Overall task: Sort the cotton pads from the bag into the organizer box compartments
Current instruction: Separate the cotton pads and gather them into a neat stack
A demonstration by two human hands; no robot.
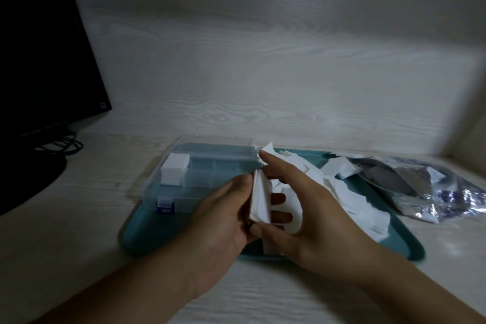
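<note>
Left hand [223,208] gripping upright stack of pads [260,197], right hand [302,205] spread against it; box [210,173] just beyond-left on tray [147,234].

Organizer box [210,173] left of bag [431,187]

Dim light — pale woodgrain desk [65,231] and wall [263,60], dark monitor [39,47] left.
</note>
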